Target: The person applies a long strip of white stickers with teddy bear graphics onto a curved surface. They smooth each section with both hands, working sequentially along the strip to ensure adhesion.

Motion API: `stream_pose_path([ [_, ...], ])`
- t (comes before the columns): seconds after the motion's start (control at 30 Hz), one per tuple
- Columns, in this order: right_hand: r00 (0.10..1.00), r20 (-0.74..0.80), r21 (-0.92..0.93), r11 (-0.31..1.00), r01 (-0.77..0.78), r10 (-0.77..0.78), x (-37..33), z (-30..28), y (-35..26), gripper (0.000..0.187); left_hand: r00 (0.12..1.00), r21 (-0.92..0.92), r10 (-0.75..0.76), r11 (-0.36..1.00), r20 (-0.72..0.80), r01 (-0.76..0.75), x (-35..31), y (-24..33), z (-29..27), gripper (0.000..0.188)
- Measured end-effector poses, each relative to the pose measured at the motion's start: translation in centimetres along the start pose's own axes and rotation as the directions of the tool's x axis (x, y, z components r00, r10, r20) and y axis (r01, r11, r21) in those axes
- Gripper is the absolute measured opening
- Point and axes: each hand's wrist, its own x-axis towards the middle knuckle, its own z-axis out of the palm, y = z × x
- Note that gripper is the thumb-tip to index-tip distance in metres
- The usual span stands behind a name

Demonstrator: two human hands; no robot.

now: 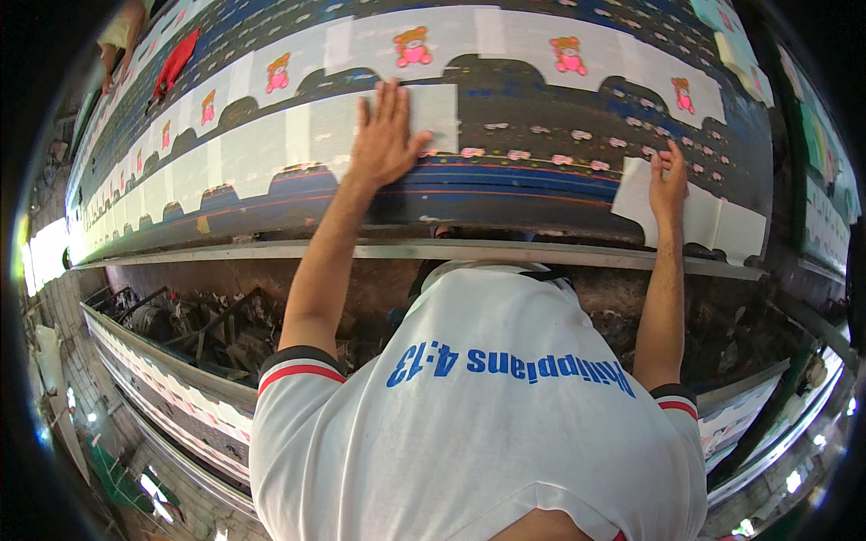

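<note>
My left hand (383, 135) lies flat, fingers stretched out, on the end of a row of pale cut cloth pieces (307, 126) with curved notches along the near edge. At the right, my right hand (668, 185) has bent fingers closed at the upper edge of a white cloth piece (638, 191). That piece sits slightly askew, and the fingertips partly hide its edge. Between the two hands the dark, paint-marked table (532, 135) shows. Farther back runs a row of white pieces (492, 41) printed with pink and brown bears.
A metal rail (505, 254) edges the table in front of me. A red cloth (178, 59) lies at the far left, near another person's hand (108, 77). More printed pieces lie on a table (821, 207) at the right. Behind me stands another long table (171, 379).
</note>
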Motion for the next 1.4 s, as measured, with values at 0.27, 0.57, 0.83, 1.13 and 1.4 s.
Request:
stream_pose_path([
  [0.27, 0.889, 0.394, -0.047, 0.961, 0.271, -0.232, 0.7, -4.3, 1.5, 0.022, 0.941, -0.268, 0.327, 0.902, -0.083, -0.338, 8.3, 23.8, 2.3, 0.084],
  [0.57, 0.846, 0.417, 0.091, 0.941, 0.325, -0.332, 2.0, -5.1, 2.5, 0.007, 0.981, -0.389, 0.154, 0.902, -0.113, -0.187, 14.9, 36.3, 3.1, 0.053],
  [0.83, 0.755, 0.332, 0.385, 0.812, 0.438, -0.565, 2.5, -5.0, 2.3, 0.013, 0.968, -0.633, 0.228, 0.735, -0.109, -0.244, 13.7, 35.4, 3.9, 0.024],
  [1.13, 0.762, 0.566, 0.151, 0.948, 0.279, -0.314, 3.0, -4.2, 1.6, 0.013, 0.994, -0.509, 0.095, 0.855, -0.045, -0.105, 13.6, 36.2, 5.3, 0.033],
  [1.4, 0.709, 0.485, 0.331, 0.858, 0.394, -0.512, 3.5, -4.1, -1.8, 0.008, 0.993, -0.745, -0.006, 0.662, -0.118, -0.084, 12.0, 33.7, 5.7, 0.024],
])
